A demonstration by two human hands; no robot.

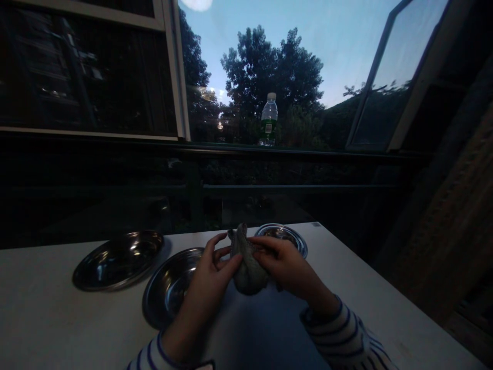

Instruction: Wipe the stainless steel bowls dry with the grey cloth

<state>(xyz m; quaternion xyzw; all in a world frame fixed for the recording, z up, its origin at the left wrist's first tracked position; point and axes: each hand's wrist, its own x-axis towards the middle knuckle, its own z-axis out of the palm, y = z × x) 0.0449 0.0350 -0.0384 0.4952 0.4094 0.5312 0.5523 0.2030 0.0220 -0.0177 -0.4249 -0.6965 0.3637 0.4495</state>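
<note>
I can see the left hand (212,272) and right hand (288,264) pinching a soft-looking greyish bundle (249,275) above the white surface (346,288), near three shiny metal bowls (157,295).

You are in a dim room by a big window (179,77), but it is hard to say if it is a home or some other place. Dark trees (254,67) and pale sky (339,41) show at the top middle. A glass pane (385,77) stands open at the upper right. Lower down, you have shiny metal bowls (125,262) on a white table (370,303), a bit like a kitchen.
</note>
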